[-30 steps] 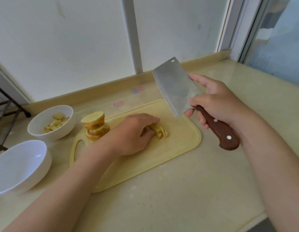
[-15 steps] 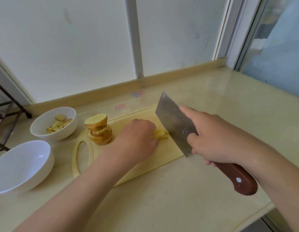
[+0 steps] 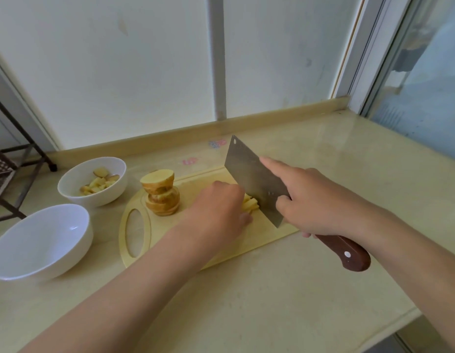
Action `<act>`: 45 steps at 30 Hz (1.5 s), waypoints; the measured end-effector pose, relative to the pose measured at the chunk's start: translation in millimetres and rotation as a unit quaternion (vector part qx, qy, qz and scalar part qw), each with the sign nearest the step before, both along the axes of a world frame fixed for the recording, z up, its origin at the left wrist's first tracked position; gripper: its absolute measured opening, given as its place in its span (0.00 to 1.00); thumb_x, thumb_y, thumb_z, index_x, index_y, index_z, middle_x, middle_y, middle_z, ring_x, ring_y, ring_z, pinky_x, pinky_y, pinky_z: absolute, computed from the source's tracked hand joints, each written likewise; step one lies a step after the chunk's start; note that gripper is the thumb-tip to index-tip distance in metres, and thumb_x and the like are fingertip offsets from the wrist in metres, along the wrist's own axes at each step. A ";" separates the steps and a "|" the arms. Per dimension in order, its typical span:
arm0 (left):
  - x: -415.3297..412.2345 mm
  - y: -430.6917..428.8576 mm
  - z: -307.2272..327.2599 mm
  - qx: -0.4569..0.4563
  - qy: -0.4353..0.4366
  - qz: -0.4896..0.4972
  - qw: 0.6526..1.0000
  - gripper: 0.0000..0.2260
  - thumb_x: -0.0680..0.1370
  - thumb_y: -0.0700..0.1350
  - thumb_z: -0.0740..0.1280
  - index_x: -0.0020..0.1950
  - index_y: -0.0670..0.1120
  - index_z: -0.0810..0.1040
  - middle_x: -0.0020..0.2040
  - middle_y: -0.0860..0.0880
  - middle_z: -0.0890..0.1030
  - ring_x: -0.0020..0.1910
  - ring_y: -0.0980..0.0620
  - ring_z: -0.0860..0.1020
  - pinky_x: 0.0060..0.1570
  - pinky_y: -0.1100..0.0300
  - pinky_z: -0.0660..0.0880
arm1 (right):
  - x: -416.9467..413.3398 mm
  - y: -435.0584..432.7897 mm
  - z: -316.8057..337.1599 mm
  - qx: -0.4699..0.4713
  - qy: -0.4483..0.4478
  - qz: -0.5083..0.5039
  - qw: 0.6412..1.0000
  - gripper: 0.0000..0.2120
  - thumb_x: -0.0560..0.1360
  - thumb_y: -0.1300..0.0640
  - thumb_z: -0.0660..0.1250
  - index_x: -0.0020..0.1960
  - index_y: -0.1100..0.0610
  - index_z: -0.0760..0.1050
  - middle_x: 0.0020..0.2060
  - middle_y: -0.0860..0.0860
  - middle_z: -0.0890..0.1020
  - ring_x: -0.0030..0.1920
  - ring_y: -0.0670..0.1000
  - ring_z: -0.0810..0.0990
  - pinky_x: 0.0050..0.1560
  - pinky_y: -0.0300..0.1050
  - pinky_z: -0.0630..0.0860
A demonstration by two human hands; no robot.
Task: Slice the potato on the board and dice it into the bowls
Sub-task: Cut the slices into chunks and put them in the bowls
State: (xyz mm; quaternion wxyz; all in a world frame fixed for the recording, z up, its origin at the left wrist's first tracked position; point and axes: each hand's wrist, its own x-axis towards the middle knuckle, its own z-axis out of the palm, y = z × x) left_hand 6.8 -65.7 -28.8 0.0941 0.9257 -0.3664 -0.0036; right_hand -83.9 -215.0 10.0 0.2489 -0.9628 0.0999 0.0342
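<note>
A pale wooden cutting board [image 3: 167, 235] lies on the counter. Near its handle hole stands a stack of potato slices [image 3: 162, 197]. My left hand [image 3: 216, 210] curls over a small bundle of potato strips [image 3: 250, 205] in the board's middle and holds them down. My right hand [image 3: 313, 200] grips the brown handle of a cleaver [image 3: 254, 179], index finger stretched along the blade's spine. The blade's edge is down on the board against the strips' right end. A white bowl [image 3: 92, 183] at the back left holds several potato dice. A second white bowl [image 3: 40, 240] in front of it is empty.
The beige counter [image 3: 272, 289] ends at a front edge on the lower right. A low upstand and white wall panels close off the back. A dark metal rack [image 3: 7, 174] stands at the far left. Two small stickers [image 3: 217, 143] lie behind the board.
The cleaver came down from raised in the air to the board beside the strips. My left hand kept holding the potato strips in place.
</note>
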 end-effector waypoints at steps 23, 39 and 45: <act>35.3 28.6 -19.4 -0.169 -0.016 -0.238 0.956 0.05 0.74 0.45 0.72 0.45 0.45 0.86 0.42 0.50 0.81 0.35 0.55 0.76 0.40 0.54 0.76 | -25.3 22.4 20.2 -0.083 0.002 0.002 0.997 0.39 0.80 0.62 0.56 0.83 0.34 0.47 0.38 0.50 0.79 0.26 0.49 0.81 0.34 0.52 0.84; 39.4 32.5 -21.2 -0.177 -0.009 -0.252 0.951 0.06 0.72 0.43 0.75 0.49 0.46 0.87 0.46 0.50 0.82 0.39 0.52 0.79 0.42 0.54 0.77 | 25.5 25.1 5.9 -0.019 0.007 -0.010 1.000 0.41 0.78 0.63 0.58 0.84 0.38 0.47 0.47 0.48 0.78 0.26 0.48 0.83 0.28 0.43 0.79; 41.2 37.1 -19.5 -0.198 0.013 -0.233 0.952 0.10 0.72 0.43 0.76 0.51 0.44 0.84 0.48 0.51 0.80 0.40 0.55 0.77 0.44 0.57 0.77 | 3.2 24.8 11.6 -0.013 -0.048 -0.022 0.998 0.40 0.80 0.63 0.58 0.83 0.36 0.48 0.43 0.47 0.79 0.26 0.47 0.82 0.26 0.39 0.77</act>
